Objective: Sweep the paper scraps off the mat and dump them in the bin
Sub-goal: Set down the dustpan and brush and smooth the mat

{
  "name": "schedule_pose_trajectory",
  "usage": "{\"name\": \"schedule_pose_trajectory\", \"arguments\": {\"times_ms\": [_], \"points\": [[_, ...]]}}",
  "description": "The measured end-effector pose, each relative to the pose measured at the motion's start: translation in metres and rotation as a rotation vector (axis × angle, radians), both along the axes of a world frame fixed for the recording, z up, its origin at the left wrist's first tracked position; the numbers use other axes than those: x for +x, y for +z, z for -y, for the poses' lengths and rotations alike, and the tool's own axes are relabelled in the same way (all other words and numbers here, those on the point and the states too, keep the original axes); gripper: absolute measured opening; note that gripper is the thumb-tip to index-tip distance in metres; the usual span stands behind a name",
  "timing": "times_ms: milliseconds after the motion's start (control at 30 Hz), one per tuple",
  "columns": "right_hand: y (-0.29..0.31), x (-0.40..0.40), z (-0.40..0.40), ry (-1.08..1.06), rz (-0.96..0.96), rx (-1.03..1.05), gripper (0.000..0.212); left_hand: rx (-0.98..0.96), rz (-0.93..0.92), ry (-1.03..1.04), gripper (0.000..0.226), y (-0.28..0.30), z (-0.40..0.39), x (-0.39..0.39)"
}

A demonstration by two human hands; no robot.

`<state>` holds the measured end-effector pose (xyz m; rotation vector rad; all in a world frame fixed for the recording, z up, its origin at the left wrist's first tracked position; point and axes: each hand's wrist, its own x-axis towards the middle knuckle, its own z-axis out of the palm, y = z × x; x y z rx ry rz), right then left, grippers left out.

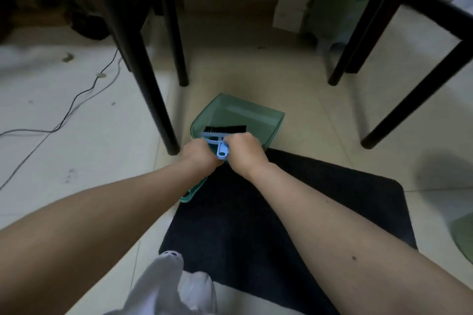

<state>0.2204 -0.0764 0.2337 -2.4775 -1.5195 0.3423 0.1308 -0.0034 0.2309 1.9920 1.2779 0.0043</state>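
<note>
A: Nearest the camera, pale cloth [163, 286] bunches at the lower edge. Beyond it, a dark mat [294, 225] lies flat on the pale tiled floor [89, 161]. No scraps can be made out on its visible surface.

B: And the arms?

A: Both forearms reach forward over the mat and meet at its far edge. The left hand [198, 158] is clenched near the brush handle and the back of the dustpan; which of the two it grips cannot be told (fingers hidden). The right hand [245, 152] is curled over the light blue brush [222, 142], just beside the left, the two nearly touching.

B: Where does the brush sit?

A: Black bristles point away from the person, inside the green translucent dustpan [240, 112]. The handle's rounded end shows between the two hands. The pan rests on the floor just past the mat's far edge, its own green handle running back under the left wrist along the mat's left edge. Inside, no scraps are discernible.

B: Farther out?

A: Dark furniture legs [153, 79] stand left and right of the pan. Cables [76, 102] trail over the tiles at left. Pale boxes [291, 7] sit against the far wall, blurred. A green rounded object [463, 235] is cut off at the right edge; cannot say what it is.
</note>
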Motion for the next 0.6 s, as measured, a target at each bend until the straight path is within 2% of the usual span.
{"name": "schedule_pose_trajectory", "arguments": {"times_ms": [133,200,267,400,533,600], "points": [[-0.035,-0.045,-0.024,0.071,-0.126,-0.011,0.021,-0.058,0.058,0.148,0.011,-0.041,-0.014,-0.059],[-0.053,-0.065,-0.031,0.089,-0.166,0.031,0.028,-0.075,0.069,0.207,0.009,-0.065,-0.019,-0.085],[-0.069,-0.079,-0.032,0.085,-0.201,0.030,0.040,-0.094,0.038,0.279,0.011,-0.090,-0.024,-0.107],[-0.103,-0.091,-0.031,0.056,-0.231,-0.029,0.030,-0.110,-0.050,0.376,0.025,-0.139,-0.032,-0.137],[-0.134,-0.099,-0.026,0.046,-0.234,-0.095,0.037,-0.129,-0.100,0.436,0.029,-0.180,-0.034,-0.155],[-0.146,-0.102,-0.026,0.045,-0.243,-0.119,0.040,-0.120,-0.107,0.461,0.024,-0.198,-0.038,-0.161]]}}
